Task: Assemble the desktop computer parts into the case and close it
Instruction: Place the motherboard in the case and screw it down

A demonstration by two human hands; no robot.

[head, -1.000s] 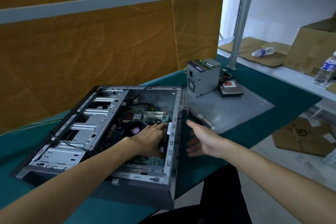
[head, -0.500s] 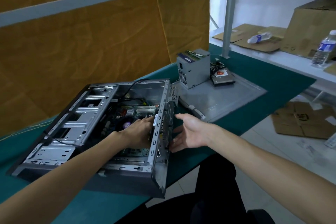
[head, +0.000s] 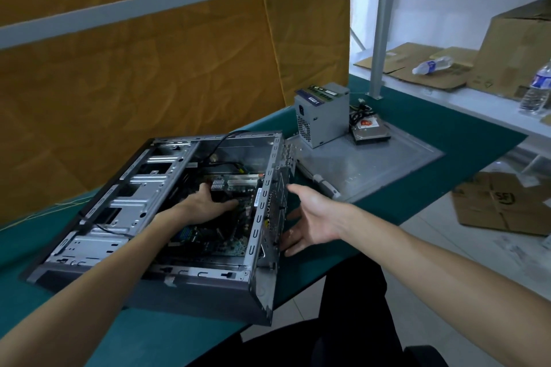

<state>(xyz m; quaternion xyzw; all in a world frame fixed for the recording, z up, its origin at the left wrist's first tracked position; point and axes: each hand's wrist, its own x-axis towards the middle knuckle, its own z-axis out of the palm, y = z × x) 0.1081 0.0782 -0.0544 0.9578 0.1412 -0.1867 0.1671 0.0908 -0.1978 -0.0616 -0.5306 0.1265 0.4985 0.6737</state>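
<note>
PC case [head: 98, 214] lay on its side on the green table mat [head: 447, 140], open face up, side panel off; rear wall [head: 268, 217] of case faced you, hanging at the table's near edge. Motherboard [head: 208, 235] sat inside on the case floor; drive-bay cage [head: 143, 188] took up the left half; black cables [head: 220, 155] ran along the far interior wall.

Your left hand [head: 205, 205] was down inside the case over the motherboard, fingers reaching toward the rear wall; thumb up near the slot area; cannot tell whether it gripped a part or only pressed on the board. Your right hand [head: 313, 217] was outside the case at the rear wall, fingers extended and spread, relaxed, fingertips at or just touching the rear panel; contact not certain; nothing held.

Removed side panel [head: 372, 164] lay flat on the mat just beside the case, to the right/far side. On it: PSU [head: 320, 116] standing upright w/ a RAM stick [head: 323, 91] lying on top; hard drive [head: 371, 128] flat just beside the PSU, w/ cable bundle [head: 360, 109] behind it; screwdriver [head: 325, 186] on the panel's near edge, close to your right hand.

Shelf [head: 477, 98] beyond the table held flattened cardboard [head: 417, 65], a water bottle on its side [head: 432, 65], an upright bottle [head: 538, 92] at far right.
</note>
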